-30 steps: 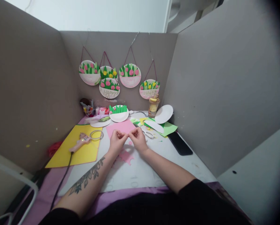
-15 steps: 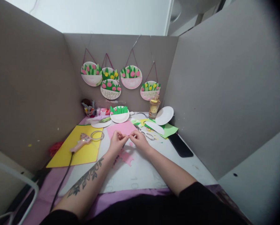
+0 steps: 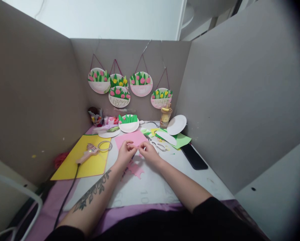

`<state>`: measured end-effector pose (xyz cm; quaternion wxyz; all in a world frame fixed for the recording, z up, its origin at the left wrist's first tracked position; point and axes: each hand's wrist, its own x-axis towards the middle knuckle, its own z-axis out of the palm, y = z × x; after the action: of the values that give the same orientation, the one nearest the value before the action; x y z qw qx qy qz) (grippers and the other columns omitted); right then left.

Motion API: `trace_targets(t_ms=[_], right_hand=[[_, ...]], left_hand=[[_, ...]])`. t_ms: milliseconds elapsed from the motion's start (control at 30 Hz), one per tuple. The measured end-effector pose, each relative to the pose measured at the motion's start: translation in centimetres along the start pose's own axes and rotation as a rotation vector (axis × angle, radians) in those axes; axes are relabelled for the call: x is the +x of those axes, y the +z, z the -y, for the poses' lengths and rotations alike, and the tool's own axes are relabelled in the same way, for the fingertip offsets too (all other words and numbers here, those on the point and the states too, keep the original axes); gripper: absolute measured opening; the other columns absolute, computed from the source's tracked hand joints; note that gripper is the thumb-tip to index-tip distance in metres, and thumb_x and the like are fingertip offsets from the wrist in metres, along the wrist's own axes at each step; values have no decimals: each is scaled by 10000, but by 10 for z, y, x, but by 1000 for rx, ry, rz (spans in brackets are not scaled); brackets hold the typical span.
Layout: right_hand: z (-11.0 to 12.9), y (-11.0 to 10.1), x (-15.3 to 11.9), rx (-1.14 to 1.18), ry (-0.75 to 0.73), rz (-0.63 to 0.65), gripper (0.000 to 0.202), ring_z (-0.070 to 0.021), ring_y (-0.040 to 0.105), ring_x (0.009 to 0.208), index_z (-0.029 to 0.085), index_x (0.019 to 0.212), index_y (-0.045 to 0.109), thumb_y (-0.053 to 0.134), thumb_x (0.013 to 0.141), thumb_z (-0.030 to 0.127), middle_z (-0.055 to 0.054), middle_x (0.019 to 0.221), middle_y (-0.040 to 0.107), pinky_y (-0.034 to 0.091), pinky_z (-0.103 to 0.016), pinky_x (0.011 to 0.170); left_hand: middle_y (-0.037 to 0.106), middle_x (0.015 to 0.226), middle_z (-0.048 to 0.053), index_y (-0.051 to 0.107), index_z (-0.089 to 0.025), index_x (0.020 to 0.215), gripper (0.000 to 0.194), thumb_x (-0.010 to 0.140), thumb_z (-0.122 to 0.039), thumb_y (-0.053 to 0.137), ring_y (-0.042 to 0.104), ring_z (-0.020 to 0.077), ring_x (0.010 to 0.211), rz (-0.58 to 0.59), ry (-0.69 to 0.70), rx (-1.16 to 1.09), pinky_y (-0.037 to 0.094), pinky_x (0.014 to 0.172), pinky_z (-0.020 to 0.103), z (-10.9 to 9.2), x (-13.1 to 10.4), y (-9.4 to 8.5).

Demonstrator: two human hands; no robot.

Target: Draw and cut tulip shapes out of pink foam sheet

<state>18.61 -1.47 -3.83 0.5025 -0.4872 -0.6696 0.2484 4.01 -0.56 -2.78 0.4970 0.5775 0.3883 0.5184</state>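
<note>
A black smartphone [image 3: 194,156] lies near the grey right-hand partition [image 3: 230,100]; a brown-topped tumbler [image 3: 165,117] stands before the back partition [image 3: 128,50].

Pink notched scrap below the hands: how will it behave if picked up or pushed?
The pink scrap looks thin, so it is probably light and floppy. Curved notches leave narrow points that may bend or tear. Lying flat on the white surface, it would likely slide rather than roll if pushed.

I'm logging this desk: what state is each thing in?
Left hand: fingers curled, grip unclear
Right hand: fingers curled, grip unclear
Glue gun: on yellow sheet, light showing
Scissors: lying, blade opening unclear
Phone: flat, screen dark
Pink scrap: edge notched
Leafy plate: tilted up
Hanging plates: decorated, strung up
</note>
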Motion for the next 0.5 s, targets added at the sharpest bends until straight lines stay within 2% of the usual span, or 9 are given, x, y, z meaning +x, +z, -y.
trace_targets(t_ms=[233, 367, 500], right_hand=[[-3, -4, 1, 132, 112, -12, 132, -130, 513, 627, 163, 673, 561, 564, 725, 284, 12, 647, 560, 397, -248, 608], [-4, 0, 0, 169, 136, -47, 142, -138, 524, 637, 160, 694, 580, 569, 721, 299, 5, 648, 575, 408, -249, 606], [0, 6, -2, 140, 118, -42, 106, -136, 522, 621, 166, 657, 571, 567, 697, 264, 9, 629, 569, 413, -248, 605]], left_hand=[[596, 646, -35, 510, -169, 941, 406, 618, -304, 716, 559, 111, 576, -58, -24, -45, 417, 557, 217, -10, -1, -2], [625, 678, 17, 630, -140, 803, 297, 629, -363, 722, 563, 131, 604, -11, -31, -3, 443, 579, 245, -8, -2, 2], [620, 622, 20, 687, -143, 717, 243, 653, -376, 711, 527, 123, 549, -8, -25, 39, 419, 538, 237, -4, -3, 5]])
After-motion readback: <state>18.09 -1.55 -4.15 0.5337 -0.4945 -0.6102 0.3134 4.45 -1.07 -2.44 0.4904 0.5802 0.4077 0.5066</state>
